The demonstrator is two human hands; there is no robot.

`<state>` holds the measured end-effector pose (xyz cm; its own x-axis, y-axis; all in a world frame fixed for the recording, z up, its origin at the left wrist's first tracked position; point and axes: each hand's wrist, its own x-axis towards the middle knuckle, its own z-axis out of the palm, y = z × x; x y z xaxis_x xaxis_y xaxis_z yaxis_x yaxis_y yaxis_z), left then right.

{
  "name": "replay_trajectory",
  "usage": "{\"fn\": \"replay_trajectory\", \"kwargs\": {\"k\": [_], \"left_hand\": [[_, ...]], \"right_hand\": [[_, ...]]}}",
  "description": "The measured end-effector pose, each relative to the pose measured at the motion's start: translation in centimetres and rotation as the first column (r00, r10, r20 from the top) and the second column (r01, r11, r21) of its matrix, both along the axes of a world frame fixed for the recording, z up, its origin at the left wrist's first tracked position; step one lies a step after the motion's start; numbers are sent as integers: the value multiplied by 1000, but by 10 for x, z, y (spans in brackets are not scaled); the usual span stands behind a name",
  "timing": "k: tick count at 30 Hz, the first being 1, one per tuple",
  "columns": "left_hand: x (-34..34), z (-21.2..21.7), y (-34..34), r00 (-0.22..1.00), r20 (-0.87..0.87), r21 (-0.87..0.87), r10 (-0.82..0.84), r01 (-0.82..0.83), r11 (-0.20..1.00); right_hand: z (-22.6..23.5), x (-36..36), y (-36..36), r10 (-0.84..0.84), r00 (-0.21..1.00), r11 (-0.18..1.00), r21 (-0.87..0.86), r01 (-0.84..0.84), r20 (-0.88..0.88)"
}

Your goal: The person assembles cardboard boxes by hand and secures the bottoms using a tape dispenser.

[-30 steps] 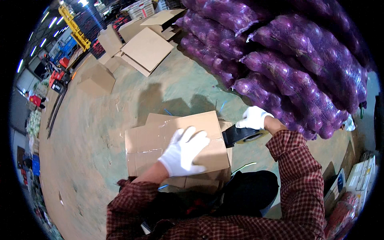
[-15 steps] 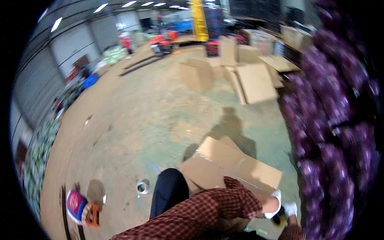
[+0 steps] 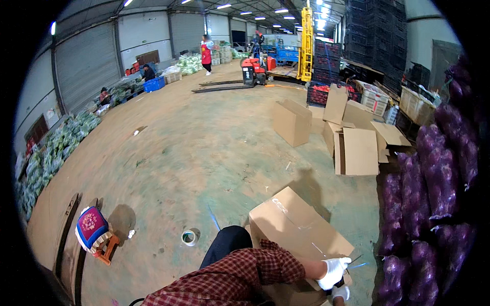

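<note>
A brown cardboard box [image 3: 306, 224] lies on the floor before me, tape along its top. My left hand [image 3: 332, 273], white-gloved with a checked sleeve, reaches across to the box's near right edge. Its fingers are closed near a thin dark strip, but what they hold is unclear. Just below it, my right hand [image 3: 340, 292], also white-gloved, is mostly hidden, and a dark object shows between the two hands. A blue strap end [image 3: 360, 265] sticks out right of the box; another blue strap [image 3: 213, 217] shows at its left.
Purple net sacks [image 3: 429, 194] are stacked close on the right. Loose cardboard boxes [image 3: 357, 151] stand ahead. A tape roll [image 3: 189, 237] and a cushioned stool [image 3: 94, 229] are at left. Farther off are a red pallet truck [image 3: 250, 74] and a person in a red apron [image 3: 206, 53].
The view has turned and steadied, so the surroundings look sharper. My hands have come close together at the box's right edge; earlier they were farther apart. The box surface now shows more fully.
</note>
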<state>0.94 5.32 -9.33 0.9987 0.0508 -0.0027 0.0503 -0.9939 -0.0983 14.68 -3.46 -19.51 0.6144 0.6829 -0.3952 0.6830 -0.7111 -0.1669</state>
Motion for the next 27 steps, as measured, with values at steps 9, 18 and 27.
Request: {"fn": "replay_trajectory", "kwargs": {"k": [9,18,27], "left_hand": [[-61,74,19,847,513,-336,138,50,940],[-204,92,130,95,242,-355,966,-917,179],[-265,58,179,282,-289,-711,915,-703,-8]], "right_hand": [[-23,-11,25,-242,934,911,269,312,-264],[100,-39,51,295,610,310,678,667,-735],[109,-115,47,225,547,408,588,699,-806]]}}
